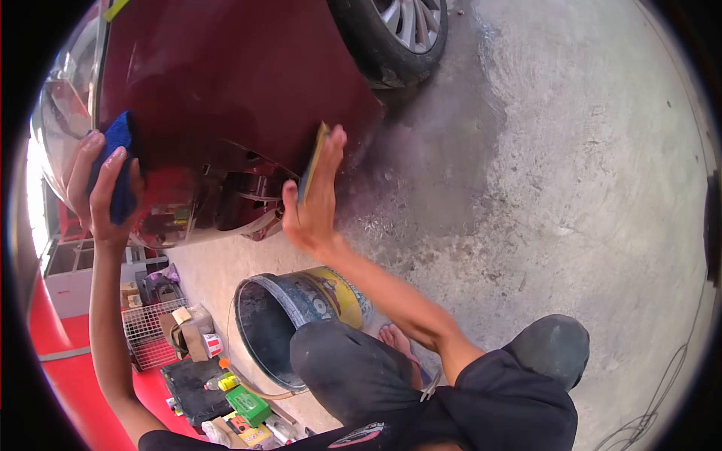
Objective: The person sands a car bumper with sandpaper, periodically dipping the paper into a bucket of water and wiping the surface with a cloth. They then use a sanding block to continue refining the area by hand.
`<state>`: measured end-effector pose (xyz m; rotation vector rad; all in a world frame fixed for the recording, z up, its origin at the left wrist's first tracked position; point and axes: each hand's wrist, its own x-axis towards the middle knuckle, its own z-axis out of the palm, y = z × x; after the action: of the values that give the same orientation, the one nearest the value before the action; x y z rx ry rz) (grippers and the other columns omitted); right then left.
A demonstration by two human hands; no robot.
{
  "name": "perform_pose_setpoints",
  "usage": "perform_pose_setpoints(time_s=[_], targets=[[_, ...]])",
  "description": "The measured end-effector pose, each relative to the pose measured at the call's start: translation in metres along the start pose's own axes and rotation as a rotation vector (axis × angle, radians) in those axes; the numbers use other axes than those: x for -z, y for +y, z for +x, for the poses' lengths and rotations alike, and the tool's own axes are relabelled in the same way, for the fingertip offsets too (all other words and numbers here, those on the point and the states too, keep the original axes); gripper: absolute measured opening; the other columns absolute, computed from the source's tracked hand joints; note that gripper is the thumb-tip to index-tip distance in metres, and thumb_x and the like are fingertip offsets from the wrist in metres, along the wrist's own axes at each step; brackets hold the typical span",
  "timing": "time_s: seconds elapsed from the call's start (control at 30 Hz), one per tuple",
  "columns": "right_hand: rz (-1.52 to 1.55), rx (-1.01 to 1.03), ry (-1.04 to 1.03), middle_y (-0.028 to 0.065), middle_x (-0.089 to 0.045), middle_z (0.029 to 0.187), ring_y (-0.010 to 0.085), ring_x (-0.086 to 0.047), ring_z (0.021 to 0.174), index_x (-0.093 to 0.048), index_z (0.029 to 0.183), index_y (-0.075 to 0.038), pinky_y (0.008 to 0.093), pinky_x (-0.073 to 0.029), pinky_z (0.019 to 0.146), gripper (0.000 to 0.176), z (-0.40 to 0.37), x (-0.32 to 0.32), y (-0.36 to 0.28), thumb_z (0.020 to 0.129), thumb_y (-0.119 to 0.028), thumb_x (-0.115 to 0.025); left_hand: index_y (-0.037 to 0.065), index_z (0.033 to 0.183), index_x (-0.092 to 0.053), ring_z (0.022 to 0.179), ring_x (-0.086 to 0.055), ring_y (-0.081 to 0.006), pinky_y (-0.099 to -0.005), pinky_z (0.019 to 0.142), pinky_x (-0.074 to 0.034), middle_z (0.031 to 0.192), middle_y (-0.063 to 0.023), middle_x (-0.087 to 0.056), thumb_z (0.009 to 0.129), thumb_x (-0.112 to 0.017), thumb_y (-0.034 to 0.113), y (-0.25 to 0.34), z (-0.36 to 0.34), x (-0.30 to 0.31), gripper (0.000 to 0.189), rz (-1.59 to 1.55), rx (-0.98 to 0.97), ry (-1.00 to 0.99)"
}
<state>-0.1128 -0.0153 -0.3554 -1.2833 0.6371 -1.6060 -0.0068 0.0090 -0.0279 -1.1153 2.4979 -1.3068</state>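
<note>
A dark red car bumper (pixel 248 83) fills the upper left, with an open recess (pixel 244 192) low in it. My left hand (pixel 101 180) is closed around a blue cloth (pixel 120 150) and rests by the headlight (pixel 64 113). My right hand (pixel 314 203) presses a thin, flat pad with a yellowish edge (pixel 314 161) against the bumper near its lower edge. Its palm faces the panel, and the fingers lie along the pad's back. Most of the pad's working face is hidden.
A dark bucket (pixel 263 319) with a yellow label lies below my right forearm, beside my knee. The car's wheel (pixel 406 37) is at the top. At lower left are a wire basket (pixel 154 331), a green box (pixel 248 406) and bottles. Cables (pixel 654 410) lie on the concrete floor (pixel 571 188).
</note>
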Motion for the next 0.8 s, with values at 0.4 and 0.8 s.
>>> perform_pose_setpoints(time_s=[0.4,0.8], targets=[[0.027,-0.012,0.029,0.0313,-0.007,0.174,0.0502,-0.002,0.162,-0.008,0.168,0.004,0.0615,-0.003,0.128,0.08,0.018,-0.002,-0.02,0.108,-0.03,-0.049,0.008,0.123,-0.071,0.118,-0.067,-0.0385,-0.0475,0.099,-0.06,0.131,-0.0169,-0.064,0.081,-0.084,-0.004,0.003,0.012,0.001,0.045,-0.062,0.004,0.019],[-0.048,0.049,-0.072,0.0341,-0.008,0.173,0.0487,-0.002,0.162,-0.01,0.166,0.007,0.0624,-0.002,0.128,0.084,0.065,-0.001,-0.051,0.107,-0.038,-0.049,0.009,0.122,-0.074,0.116,-0.067,-0.0387,-0.0479,0.096,-0.061,0.129,-0.0158,-0.066,0.081,-0.084,0.0,0.0,0.012,0.001,0.044,-0.092,0.021,0.039]])
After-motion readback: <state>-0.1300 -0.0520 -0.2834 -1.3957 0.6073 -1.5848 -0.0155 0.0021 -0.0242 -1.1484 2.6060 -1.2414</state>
